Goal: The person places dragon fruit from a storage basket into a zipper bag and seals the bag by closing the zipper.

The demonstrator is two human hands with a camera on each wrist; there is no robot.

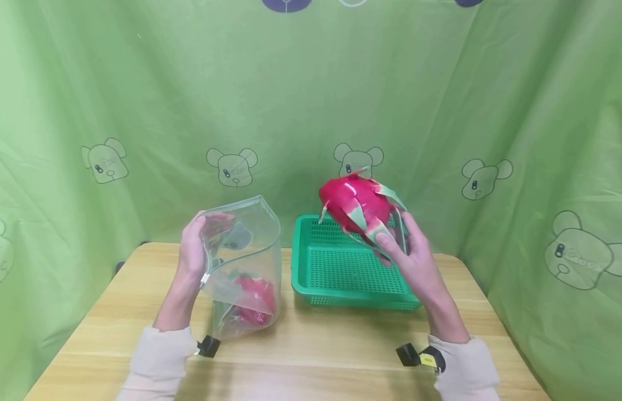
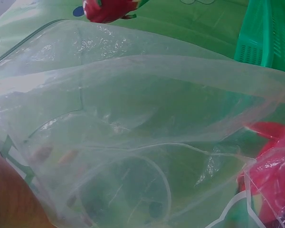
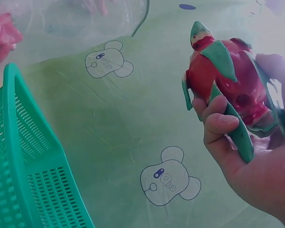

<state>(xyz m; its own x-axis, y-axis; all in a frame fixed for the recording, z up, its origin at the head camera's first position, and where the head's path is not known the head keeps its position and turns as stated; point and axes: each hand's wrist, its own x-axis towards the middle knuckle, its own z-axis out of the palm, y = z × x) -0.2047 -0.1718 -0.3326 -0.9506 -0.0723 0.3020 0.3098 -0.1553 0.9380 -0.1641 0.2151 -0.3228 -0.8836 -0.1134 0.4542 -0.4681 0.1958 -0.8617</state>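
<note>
A pink dragon fruit point(image 1: 358, 203) with green-tipped scales is gripped in my right hand point(image 1: 416, 253), held up above the green basket point(image 1: 303, 284). In the right wrist view, fingers and thumb wrap the scaly end of that dragon fruit point(image 3: 228, 78). My left hand point(image 1: 192, 248) holds a clear zip bag point(image 1: 245, 256) by its left side near the gaping mouth, with the slider hanging beside the wrist. Low inside the bag lies another dragon fruit point(image 1: 255, 301), which also shows through the film in the left wrist view. The plastic partly veils the left fingers.
The basket has slotted walls and stands toward the back of the wooden table point(image 1: 311, 362), right of the bag. A green curtain point(image 1: 290, 100) printed with bear heads hangs behind and on both sides.
</note>
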